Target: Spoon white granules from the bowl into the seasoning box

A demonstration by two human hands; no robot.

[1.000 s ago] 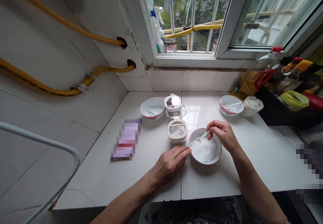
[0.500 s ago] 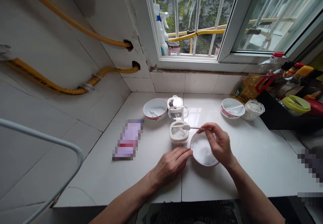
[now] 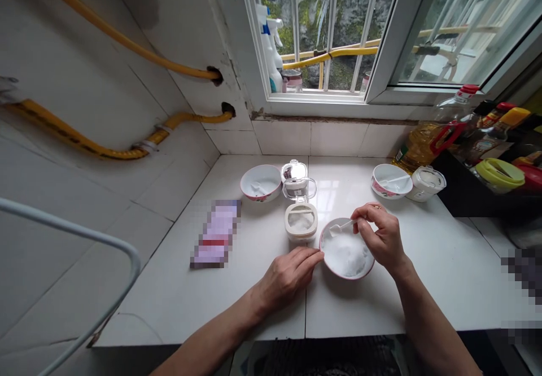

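Observation:
My right hand (image 3: 380,235) pinches the handle of a small white spoon (image 3: 337,230). Its scoop end is over the far side of a bowl (image 3: 348,278) with a pink rim. White granular powder (image 3: 348,254) is heaped in that bowl. At the bowl's left rim, the fingers of my left hand (image 3: 290,274) are closed together and hold the edge; the thumb is hidden. Just left of the bowl stands a small square jar (image 3: 301,235), its clear lid (image 3: 300,188) flipped up, with white powder inside.
Behind the jar are a second lidded jar (image 3: 293,169) and a bowl (image 3: 261,196) with a spoon in it. At right stand another bowl (image 3: 392,192), a white jar (image 3: 427,184), an oil bottle (image 3: 417,144) and a black condiment box (image 3: 457,195). A blurred purple packet (image 3: 218,232) lies left.
My right hand has moved the spoon right, from over the open jar to over the powder bowl, with the scoop tipped down. My left hand has stayed at the rim.

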